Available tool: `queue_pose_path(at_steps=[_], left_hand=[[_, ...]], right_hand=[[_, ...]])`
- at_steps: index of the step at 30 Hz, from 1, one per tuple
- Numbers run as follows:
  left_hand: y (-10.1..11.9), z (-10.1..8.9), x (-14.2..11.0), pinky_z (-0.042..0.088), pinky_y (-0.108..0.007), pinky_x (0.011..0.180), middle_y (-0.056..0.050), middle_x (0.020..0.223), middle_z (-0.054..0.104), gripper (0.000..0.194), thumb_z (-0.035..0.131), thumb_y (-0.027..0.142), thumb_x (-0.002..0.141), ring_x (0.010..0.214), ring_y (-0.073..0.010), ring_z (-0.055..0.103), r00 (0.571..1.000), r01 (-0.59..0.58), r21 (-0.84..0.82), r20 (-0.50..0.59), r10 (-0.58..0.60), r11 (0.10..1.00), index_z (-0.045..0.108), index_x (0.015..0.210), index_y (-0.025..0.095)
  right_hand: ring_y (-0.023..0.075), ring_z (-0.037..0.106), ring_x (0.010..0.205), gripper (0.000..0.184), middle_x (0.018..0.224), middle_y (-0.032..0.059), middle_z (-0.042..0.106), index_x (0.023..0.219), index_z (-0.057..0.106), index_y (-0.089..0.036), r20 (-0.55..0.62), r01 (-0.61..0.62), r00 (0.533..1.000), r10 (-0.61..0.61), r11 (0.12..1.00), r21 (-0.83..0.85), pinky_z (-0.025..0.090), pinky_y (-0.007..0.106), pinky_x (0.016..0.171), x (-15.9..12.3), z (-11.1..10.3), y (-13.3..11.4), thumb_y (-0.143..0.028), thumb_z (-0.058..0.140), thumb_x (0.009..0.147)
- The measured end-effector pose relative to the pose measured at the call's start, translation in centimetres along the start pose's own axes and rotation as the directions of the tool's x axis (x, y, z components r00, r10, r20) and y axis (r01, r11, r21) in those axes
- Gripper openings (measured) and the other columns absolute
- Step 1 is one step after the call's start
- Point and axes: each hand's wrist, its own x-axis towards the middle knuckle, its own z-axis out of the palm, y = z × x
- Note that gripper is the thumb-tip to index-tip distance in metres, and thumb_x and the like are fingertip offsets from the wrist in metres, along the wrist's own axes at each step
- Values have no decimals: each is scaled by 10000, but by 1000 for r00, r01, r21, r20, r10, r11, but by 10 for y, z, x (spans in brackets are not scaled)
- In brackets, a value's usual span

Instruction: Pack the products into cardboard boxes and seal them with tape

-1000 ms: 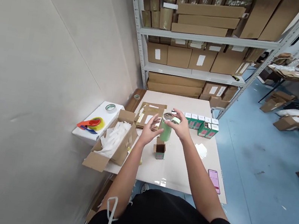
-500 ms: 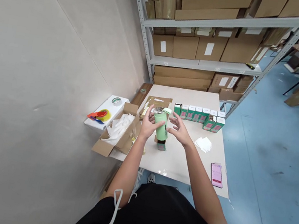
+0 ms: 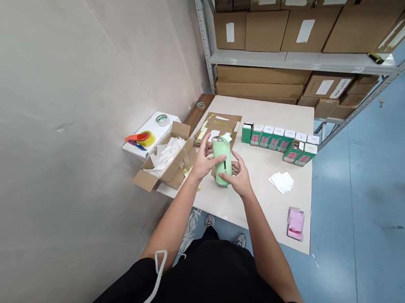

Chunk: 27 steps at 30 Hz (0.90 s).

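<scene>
A light green tumbler (image 3: pixel 221 161) with a silver-rimmed top and a pale green strap is held tilted above the table. My left hand (image 3: pixel 205 161) is closed around its upper left side, thumb across the front. My right hand (image 3: pixel 239 176) grips its lower right side, with the thumb on the front near a dark printed mark. Behind and below the tumbler is a small box (image 3: pixel 213 173), mostly hidden by it. A row of green and white boxes (image 3: pixel 266 137) stands beyond my right hand.
An open carton (image 3: pixel 175 167) with white wrapping stands left, beside a white box (image 3: pixel 139 130) carrying tape and a red-orange tool. Flat cardboard (image 3: pixel 213 122) lies behind my hands. White cards (image 3: pixel 282 182) and a phone (image 3: pixel 295 223) lie right. Shelving (image 3: pixel 256 60) with cartons rises behind the table (image 3: pixel 256 202).
My right hand has closed onto the tumbler's lower side; half a second ago its fingers were spread beside it. The tumbler's printed mark now faces me more. The view has tipped downward.
</scene>
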Motion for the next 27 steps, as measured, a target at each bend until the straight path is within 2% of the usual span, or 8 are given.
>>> queue_pose_path(at_steps=[4, 8, 11, 14, 17, 21, 23, 27], left_hand=[[-3, -1, 10, 542, -424, 1057, -113, 1459, 582, 1223, 931, 457, 720, 1267, -287, 628, 999, 12, -5, -32, -12, 1000, 169, 1672, 359], [-1, -8, 14, 557, -439, 1032, -80, 1334, 683, 1256, 908, 425, 754, 1192, -260, 679, 1000, 30, -63, -5, -30, 998, 59, 1679, 385], [6, -13, 11, 566, -439, 1019, -81, 1321, 689, 1248, 888, 428, 775, 1186, -260, 687, 997, 22, -94, 69, -16, 995, 31, 1681, 386], [14, -16, 9, 564, -434, 1028, -111, 1409, 629, 1263, 899, 437, 762, 1245, -274, 658, 995, 19, -95, 101, -9, 995, 34, 1682, 380], [16, -19, 12, 570, -432, 1015, -123, 1402, 622, 1359, 954, 403, 694, 1221, -280, 668, 999, 10, -71, 32, -8, 997, 20, 1680, 375], [12, -27, 22, 579, -454, 987, -113, 1282, 694, 1362, 927, 442, 732, 1086, -261, 722, 999, -22, -138, 30, 26, 990, -49, 1676, 344], [12, -33, 28, 570, -464, 1003, -122, 1325, 679, 1307, 892, 485, 769, 1100, -260, 717, 997, -40, -192, 59, 52, 981, -39, 1677, 347], [16, -48, 40, 571, -430, 1006, -118, 1425, 602, 1341, 936, 463, 718, 1193, -260, 679, 998, -36, -198, 42, 46, 979, -3, 1673, 404]], right_hand=[[267, 678, 1014, 1183, 1140, 56, 679, 1619, 327, -302, -43, -6, 999, 3, 998, -63, 561, 457, 958, 1, -1, -4, -452, 931, 613], [276, 686, 1091, 1127, 1187, 65, 678, 1642, 256, -334, 101, -9, 995, 8, 1000, 9, 571, 455, 960, 2, -3, -13, -444, 870, 703], [260, 714, 993, 1158, 1149, 49, 682, 1652, 204, -356, 171, -41, 985, 33, 998, 43, 609, 442, 863, 2, 1, -16, -420, 863, 703], [235, 707, 886, 1283, 1064, 26, 672, 1671, 134, -344, 78, -35, 996, 35, 999, 2, 623, 407, 779, 2, 11, -16, -396, 907, 648], [239, 695, 929, 1340, 1087, 38, 662, 1679, 107, -339, -37, 1, 999, -5, 996, -90, 620, 408, 820, 3, 20, -17, -395, 930, 623], [276, 679, 1122, 1285, 1269, 78, 645, 1678, 74, -363, 81, 31, 996, -27, 998, -52, 598, 434, 922, 8, 29, -22, -465, 888, 689], [278, 691, 1100, 1273, 1260, 74, 655, 1679, 68, -360, 100, 26, 995, -22, 999, -42, 598, 444, 923, 12, 35, -25, -491, 877, 704], [273, 699, 997, 1345, 1140, 57, 674, 1684, 87, -326, -74, 46, 995, -62, 979, -197, 600, 467, 909, 23, 53, -28, -498, 925, 645]])
